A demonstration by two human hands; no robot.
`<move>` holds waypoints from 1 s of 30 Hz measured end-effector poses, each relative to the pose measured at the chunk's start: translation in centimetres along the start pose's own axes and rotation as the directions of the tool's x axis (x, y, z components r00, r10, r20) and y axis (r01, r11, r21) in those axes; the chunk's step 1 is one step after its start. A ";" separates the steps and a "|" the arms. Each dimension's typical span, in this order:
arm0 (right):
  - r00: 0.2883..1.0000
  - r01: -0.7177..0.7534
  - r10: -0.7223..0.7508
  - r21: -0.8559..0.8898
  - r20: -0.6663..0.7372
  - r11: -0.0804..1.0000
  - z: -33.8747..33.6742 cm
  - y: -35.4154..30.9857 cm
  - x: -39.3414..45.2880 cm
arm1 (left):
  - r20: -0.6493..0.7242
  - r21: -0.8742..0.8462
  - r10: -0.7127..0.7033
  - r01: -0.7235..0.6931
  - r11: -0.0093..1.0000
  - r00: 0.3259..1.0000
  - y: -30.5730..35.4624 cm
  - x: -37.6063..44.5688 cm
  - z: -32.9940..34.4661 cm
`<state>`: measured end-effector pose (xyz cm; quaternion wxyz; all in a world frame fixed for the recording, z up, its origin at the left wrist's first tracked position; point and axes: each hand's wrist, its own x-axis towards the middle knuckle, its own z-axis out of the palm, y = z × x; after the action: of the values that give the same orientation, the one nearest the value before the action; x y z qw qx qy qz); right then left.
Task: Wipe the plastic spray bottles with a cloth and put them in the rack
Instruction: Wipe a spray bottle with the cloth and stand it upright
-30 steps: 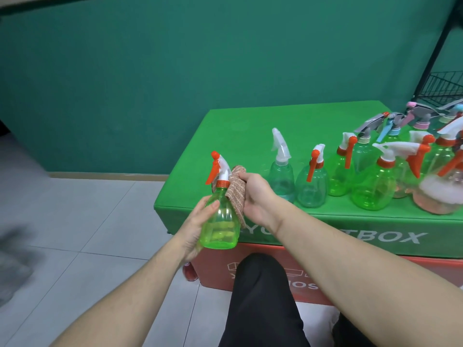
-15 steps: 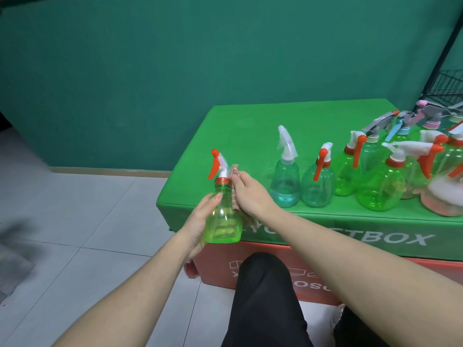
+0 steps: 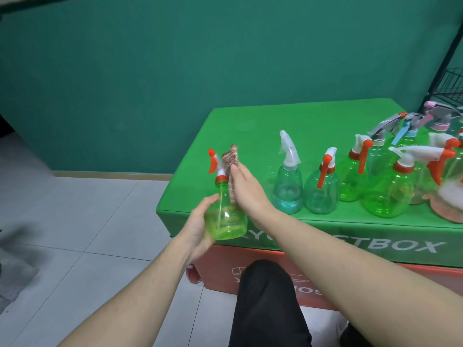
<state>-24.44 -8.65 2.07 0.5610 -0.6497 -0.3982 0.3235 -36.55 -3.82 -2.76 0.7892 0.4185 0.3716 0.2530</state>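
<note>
Ribbed cloth (image 3: pixel 231 161), translucent green bottle (image 3: pixel 225 216)

A green-covered table (image 3: pixel 250 126) carries a crowd of spray bottles (image 3: pixel 320 186), the rightmost apparently blurred.

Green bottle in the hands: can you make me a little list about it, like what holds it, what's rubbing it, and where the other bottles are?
bottle: green spray bottle, orange trigger, upright, held in the air
left hand: grips the bottle's body
right hand: presses a brown cloth against the bottle's neck
other bottles: standing in a group on the green table
rack: black wire, far right, only partly in view
</note>
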 end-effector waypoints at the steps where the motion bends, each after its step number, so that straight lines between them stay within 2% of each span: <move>1: 1.000 -0.004 0.004 -0.026 0.005 1.000 0.2 0.3 0.2 | 0.009 -0.012 0.000 0.000 1.000 1.000 -0.1 -0.1 0.4; 5: 0.999 -0.025 0.022 -0.081 -0.032 0.996 0.5 1.5 0.6 | 0.000 -0.024 -0.038 0.038 0.999 0.999 -0.5 0.0 1.6; 8: 0.997 0.063 -0.072 -0.177 -0.041 0.982 0.4 2.5 0.8 | 0.007 0.001 -0.102 0.102 0.995 0.995 -0.7 0.2 2.3; 11: 0.993 0.113 -0.113 -0.299 0.016 0.948 -0.4 3.4 1.1 | 0.016 0.039 -0.104 0.103 0.994 0.994 -0.8 0.4 2.7; 16: 0.996 0.086 -0.066 -0.392 0.065 0.916 -1.8 3.5 1.5 | -0.011 0.213 -0.020 0.022 0.977 1.000 -0.7 0.4 2.7; 21: 0.996 0.065 -0.031 -0.427 0.087 0.902 -1.6 3.4 1.4 | -0.047 0.401 0.090 -0.064 0.914 0.995 -0.1 0.6 2.5; 26: 0.992 0.124 -0.098 -0.410 0.084 0.903 -1.6 3.6 0.9 | -0.133 0.462 0.177 -0.097 0.882 0.975 0.0 1.3 2.0; 30: 0.990 0.143 -0.134 -0.327 0.048 0.934 -0.7 3.6 0.5 | -0.123 0.462 0.197 -0.120 0.879 0.973 0.2 1.0 2.4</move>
<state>-23.06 -8.70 -1.40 0.4607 -0.7006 -0.4985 0.2200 -34.05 -4.16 -2.09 0.6129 0.5968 0.4491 0.2576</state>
